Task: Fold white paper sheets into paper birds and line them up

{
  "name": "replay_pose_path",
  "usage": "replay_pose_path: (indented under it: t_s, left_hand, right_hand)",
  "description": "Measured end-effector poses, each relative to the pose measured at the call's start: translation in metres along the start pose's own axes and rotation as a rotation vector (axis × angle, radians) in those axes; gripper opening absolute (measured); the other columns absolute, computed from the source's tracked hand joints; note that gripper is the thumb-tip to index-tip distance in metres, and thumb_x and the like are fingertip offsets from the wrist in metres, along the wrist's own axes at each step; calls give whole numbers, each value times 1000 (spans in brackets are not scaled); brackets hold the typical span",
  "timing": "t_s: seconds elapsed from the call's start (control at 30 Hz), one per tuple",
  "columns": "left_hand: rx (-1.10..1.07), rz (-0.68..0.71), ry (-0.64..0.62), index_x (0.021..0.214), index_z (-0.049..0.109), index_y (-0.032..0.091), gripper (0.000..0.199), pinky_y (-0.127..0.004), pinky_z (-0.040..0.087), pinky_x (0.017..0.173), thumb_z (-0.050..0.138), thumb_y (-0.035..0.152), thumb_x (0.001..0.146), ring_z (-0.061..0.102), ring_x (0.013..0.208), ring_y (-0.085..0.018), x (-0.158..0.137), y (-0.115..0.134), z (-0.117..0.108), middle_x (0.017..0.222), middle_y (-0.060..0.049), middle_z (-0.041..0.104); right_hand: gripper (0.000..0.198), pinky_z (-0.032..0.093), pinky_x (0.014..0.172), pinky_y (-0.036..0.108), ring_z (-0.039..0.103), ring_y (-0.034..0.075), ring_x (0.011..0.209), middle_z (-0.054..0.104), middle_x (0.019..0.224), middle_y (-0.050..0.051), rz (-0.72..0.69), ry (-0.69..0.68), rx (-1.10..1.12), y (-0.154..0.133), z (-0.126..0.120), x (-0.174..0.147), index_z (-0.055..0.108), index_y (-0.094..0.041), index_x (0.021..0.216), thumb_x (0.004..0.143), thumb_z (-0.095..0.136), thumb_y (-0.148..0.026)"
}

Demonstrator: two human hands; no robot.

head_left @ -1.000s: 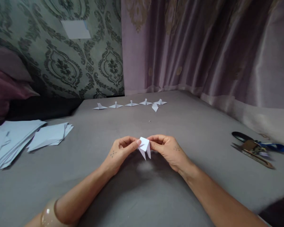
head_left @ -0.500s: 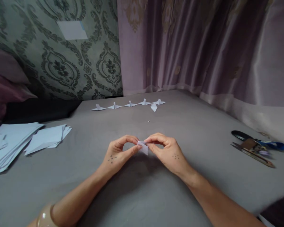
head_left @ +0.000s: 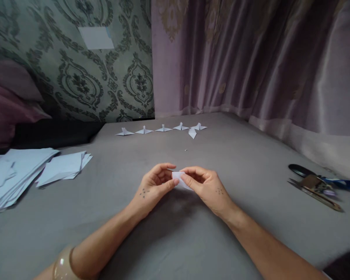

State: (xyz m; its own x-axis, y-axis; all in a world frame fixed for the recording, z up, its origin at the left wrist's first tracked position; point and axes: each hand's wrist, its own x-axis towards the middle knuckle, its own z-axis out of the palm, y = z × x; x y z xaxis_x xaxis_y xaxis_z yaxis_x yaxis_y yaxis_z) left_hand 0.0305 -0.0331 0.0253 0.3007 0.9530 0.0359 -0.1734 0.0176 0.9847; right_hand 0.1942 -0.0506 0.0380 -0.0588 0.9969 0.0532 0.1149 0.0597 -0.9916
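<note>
Between my hands, above the grey surface, is a small folded piece of white paper (head_left: 178,176). My right hand (head_left: 211,188) pinches its right side between thumb and fingers. The thumb of my left hand (head_left: 151,184) presses on its left part, with the other fingers curled behind; the left index finger is lifted a little off the top edge. Farther back stands a row of several folded white paper figures (head_left: 163,128) with spread points. A smaller folded paper piece (head_left: 193,133) lies in front of the row's right end.
Stacked white sheets (head_left: 23,171) and smaller paper pieces (head_left: 64,166) lie at left. Scissors (head_left: 315,196) and a blue-and-black handled tool (head_left: 340,183) rest at right. A tiny scrap (head_left: 186,150) lies mid-surface. Curtain (head_left: 221,58) and patterned wall (head_left: 105,77) stand behind.
The folded paper has been turned between my fingers and now tilts toward the right hand. My left index finger has lifted off its top edge. The view has shifted slightly left.
</note>
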Motion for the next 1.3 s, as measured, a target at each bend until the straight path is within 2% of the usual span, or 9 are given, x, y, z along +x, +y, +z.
replay_pose_path:
  t_s: [0.17,0.33,0.4,0.53,0.67,0.8,0.97,1.1,1.3]
  left_hand:
    - [121,-174,-64,81,67,13,21,-21,42,62,73,31,72,57,64,-11,-2,5,2,68,-2,65]
    - [-89,-193,24,85,63,15,21,-23,43,72,73,29,73,61,75,-13,-2,2,3,77,-3,68]
    - [-166,-187,45,86,60,17,23,-24,43,75,75,27,71,61,79,-14,-3,0,4,82,-2,69]
    - [-171,-152,41,79,60,16,20,-24,44,77,75,25,70,61,80,-13,-5,-1,5,81,-1,67]
    - [-71,-82,72,92,63,18,27,-25,46,77,75,27,70,61,83,-14,-4,2,5,91,-2,68]
    - [26,-51,83,84,67,16,21,-28,47,78,74,30,71,63,83,-17,-4,7,5,84,-4,70]
    - [4,-78,97,79,69,16,19,-24,47,71,76,30,69,61,72,-12,-4,7,7,77,-1,70]
    - [43,-19,117,81,71,17,18,-23,48,66,75,29,69,59,66,-11,-4,6,7,76,-1,70]
    - [123,60,130,85,73,19,17,-25,52,66,74,28,71,61,65,-13,-5,5,6,76,-2,72]
  right_hand:
    - [17,50,75,30,65,16,78,70,82,2,-15,1,-41,1,-2,1,70,-20,86,76,67,-33]
    - [38,51,79,31,63,18,88,67,98,7,20,67,58,1,-1,2,61,-17,105,75,68,-40]
    - [36,50,80,32,63,18,88,66,96,7,-9,47,-12,3,2,2,62,-17,102,74,70,-37]
    - [14,49,76,30,62,16,82,65,91,4,-179,46,-130,5,6,0,68,-20,89,80,64,-29]
    - [11,48,72,28,60,15,78,64,87,3,-295,88,-220,5,3,-1,69,-22,87,83,61,-27]
    - [10,49,76,29,61,15,79,65,84,2,-309,94,-284,3,2,-3,67,-23,89,84,60,-27]
    - [15,49,74,28,61,15,76,65,83,0,-286,229,-303,3,4,-5,60,-23,90,79,66,-30]
    - [5,48,77,29,60,14,78,64,82,0,-360,211,-345,0,5,-7,61,-23,84,83,62,-28]
    - [5,48,77,30,59,15,79,62,83,1,-392,179,-319,-1,4,-6,59,-22,82,82,63,-26]
